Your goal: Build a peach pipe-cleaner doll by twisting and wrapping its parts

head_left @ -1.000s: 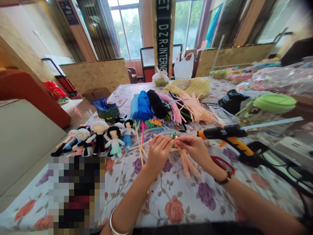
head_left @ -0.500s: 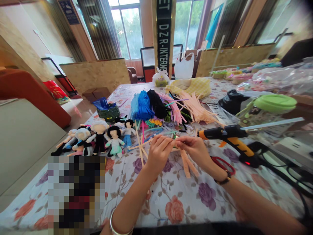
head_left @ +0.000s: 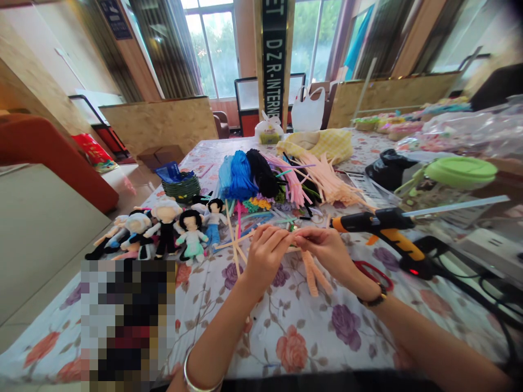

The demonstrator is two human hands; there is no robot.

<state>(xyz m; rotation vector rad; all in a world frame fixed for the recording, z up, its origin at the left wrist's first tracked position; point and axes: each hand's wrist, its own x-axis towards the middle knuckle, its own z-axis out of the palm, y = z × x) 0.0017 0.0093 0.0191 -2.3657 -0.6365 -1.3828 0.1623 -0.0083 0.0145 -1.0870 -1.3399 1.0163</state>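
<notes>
My left hand (head_left: 267, 253) and my right hand (head_left: 324, 247) meet over the middle of the table, thumbs and fingertips pinched together. The small thing between the fingertips is hidden by them. Below my right hand, two thick peach lengths of twisted chenille stem (head_left: 314, 275) show, side by side like legs; whether they join what I pinch I cannot tell. Crossed cream chenille stems (head_left: 236, 243) lie left of my left hand. Just beyond my right hand rests a black and orange glue gun (head_left: 392, 234) with a clear glue stick in it. Red-handled scissors (head_left: 378, 274) are partly behind my right wrist.
Several fuzzy dolls (head_left: 165, 226) lie at the left, near a green basket (head_left: 181, 189). Bundles of blue (head_left: 241, 177), black (head_left: 263, 174) and peach chenille stems (head_left: 327, 179) lie behind my hands. A green-lidded jar (head_left: 460, 174) and black cables (head_left: 469, 291) are at the right.
</notes>
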